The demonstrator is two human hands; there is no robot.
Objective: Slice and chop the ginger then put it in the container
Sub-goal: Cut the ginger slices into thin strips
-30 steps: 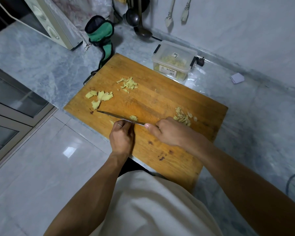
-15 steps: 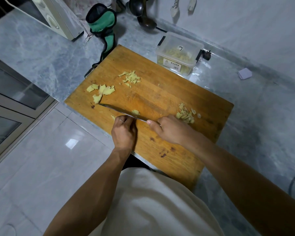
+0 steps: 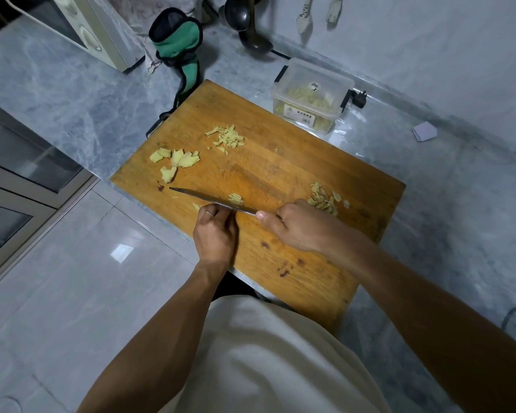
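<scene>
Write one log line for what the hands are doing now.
step: chopping ginger | right hand: holds knife | left hand: fingers curled at the blade | board: three ginger piles | container: some ginger inside

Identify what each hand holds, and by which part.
Right hand grips the knife by its hidden handle. Left hand is curled beside the blade; any hold cannot be told.
</scene>
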